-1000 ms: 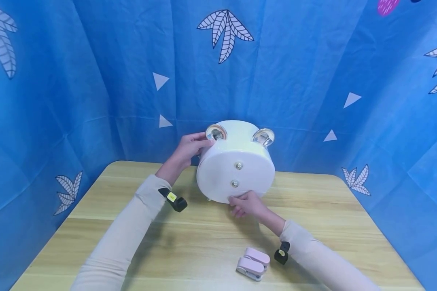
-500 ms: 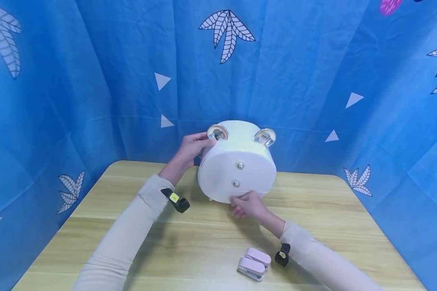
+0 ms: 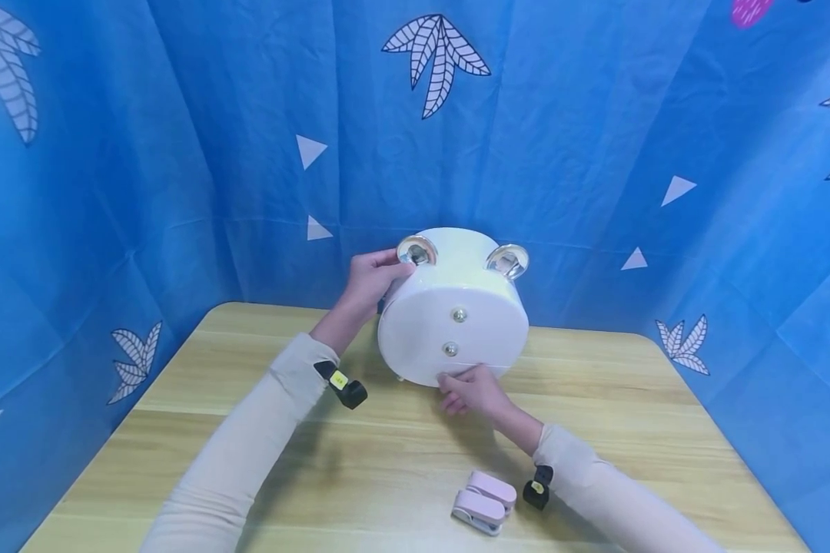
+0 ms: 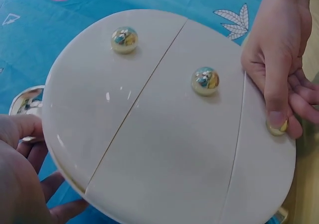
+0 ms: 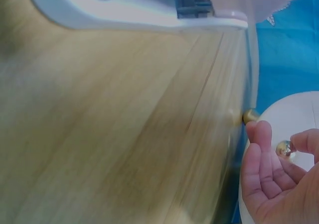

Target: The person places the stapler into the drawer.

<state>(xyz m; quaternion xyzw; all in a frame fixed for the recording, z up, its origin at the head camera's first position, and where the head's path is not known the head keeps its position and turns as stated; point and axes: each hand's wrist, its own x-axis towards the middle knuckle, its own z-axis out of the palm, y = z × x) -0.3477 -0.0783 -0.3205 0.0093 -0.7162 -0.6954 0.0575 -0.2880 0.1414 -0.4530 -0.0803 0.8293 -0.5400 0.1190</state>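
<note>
Straight ahead now, at the far side of the pale wooden tabletop (image 3: 373,461), close before the blue printed curtain (image 3: 560,169): a glossy white drum-shaped box (image 3: 453,332), round-shouldered, front turned toward the person. And both hands on it! Up at the upper left, holding firm with the left hand (image 3: 368,283), thumb in front of the shiny gold left ear (image 3: 417,250), fingers reaching behind and along the side. Down low, almost centred, pinching with the right hand (image 3: 476,389): thumb and finger closed on the lowest gold ball-shaped knob (image 4: 277,130), set in the lowest white panel (image 4: 261,167).

Here, to judge by the layout, the telling line: from knob back into the box, front to rear, pointing away from the person. Wider side to side in front, with panel seams running across and knobs stacked up the middle. Nearer to the body, the right hand; farther out and higher, the left, well apart from each other. Best guess for any pull: straight back toward the person, against the left hand's hold.

Well short of all this, beside the right forearm: a pair of round-ended pale-pink and white pieces (image 3: 479,507), untouched.
</note>
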